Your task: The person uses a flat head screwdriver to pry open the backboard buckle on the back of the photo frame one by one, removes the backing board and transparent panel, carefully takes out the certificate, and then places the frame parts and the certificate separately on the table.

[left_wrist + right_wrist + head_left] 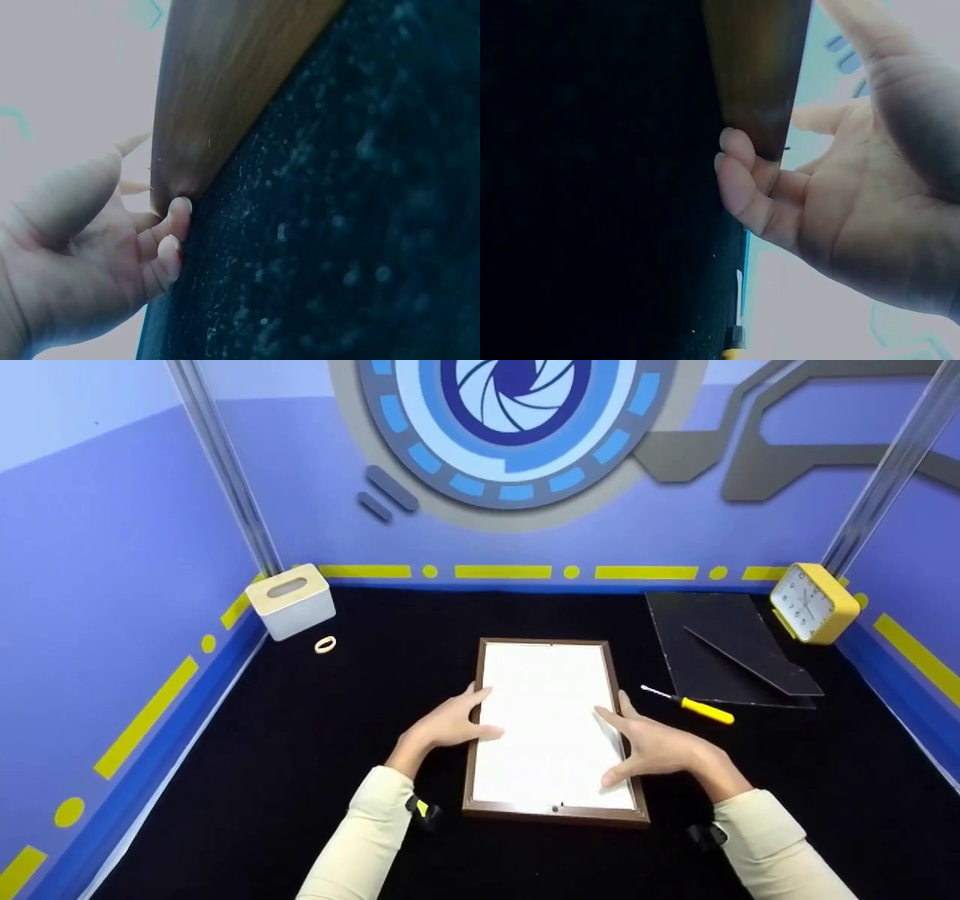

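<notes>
A brown wooden picture frame [555, 813] sits on the black cloth, with a white panel [544, 720] filling its inside. Small dark tabs show at the middle of its near and far edges. My left hand [450, 721] holds the left side, thumb reaching over the white surface. On the opposite side, my right hand [660, 744] grips the frame in the same way. In the left wrist view, curled fingertips [180, 210] touch the wooden side low down by the cloth. The right wrist view has fingertips [735, 142] against the other wooden side [757, 82].
A yellow-handled screwdriver [705, 710] lies right of the frame. Behind it is a black board [712, 622] with a folded-out flap [757, 664]. A yellow clock [814, 604] stands far right. At far left are a tissue box [296, 611] and a small beige ring [325, 644].
</notes>
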Tool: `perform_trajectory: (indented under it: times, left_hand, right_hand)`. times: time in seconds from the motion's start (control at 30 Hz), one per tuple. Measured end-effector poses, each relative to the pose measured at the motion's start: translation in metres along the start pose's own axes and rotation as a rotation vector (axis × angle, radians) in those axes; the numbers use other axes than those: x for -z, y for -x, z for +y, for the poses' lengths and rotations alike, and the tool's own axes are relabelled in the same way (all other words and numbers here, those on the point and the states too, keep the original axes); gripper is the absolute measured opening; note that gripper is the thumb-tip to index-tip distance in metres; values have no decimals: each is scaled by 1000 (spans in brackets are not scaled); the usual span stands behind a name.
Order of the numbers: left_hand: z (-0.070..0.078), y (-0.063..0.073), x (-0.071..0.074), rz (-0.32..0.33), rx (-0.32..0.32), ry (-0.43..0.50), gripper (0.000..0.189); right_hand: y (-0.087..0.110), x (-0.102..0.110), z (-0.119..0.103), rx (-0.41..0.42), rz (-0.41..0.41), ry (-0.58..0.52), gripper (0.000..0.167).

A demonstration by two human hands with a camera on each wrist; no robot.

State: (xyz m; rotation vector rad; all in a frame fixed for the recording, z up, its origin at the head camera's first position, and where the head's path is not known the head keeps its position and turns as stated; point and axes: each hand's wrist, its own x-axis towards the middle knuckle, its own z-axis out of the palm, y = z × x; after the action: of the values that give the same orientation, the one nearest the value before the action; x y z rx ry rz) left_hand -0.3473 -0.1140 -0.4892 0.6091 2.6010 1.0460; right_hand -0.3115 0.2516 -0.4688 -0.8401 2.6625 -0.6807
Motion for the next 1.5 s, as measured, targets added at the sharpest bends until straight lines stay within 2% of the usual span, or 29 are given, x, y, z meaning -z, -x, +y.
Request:
perform_trajectory:
  times: [0.1,0.23,0.4,0.63,0.93,1.27,1.5]
  left_hand:
    - [0,2,1,-5,5,-8,104]
    - [0,4,3,4,0,-27,112]
    - [3,2,7,32,-12,-69,112]
    - [8,2,7,27,-6,-138,111]
    - [8,2,5,20,-8,-146,110]
    - [7,5,8,-14,21,-138,109]
    - [6,6,7,-30,28,-112,104]
  right_hand:
    - [-1,0,-3,-2,-19,4,128]
    - [-2,1,-7,-5,-46,21,134]
    - [-1,2,-8,-15,-56,22,136]
    - [2,0,-6,-22,-72,21,140]
    - [4,-1,-6,-30,-66,16,139]
    - [2,0,-6,-16,-59,17,138]
    - [3,-1,-4,21,-44,35,136]
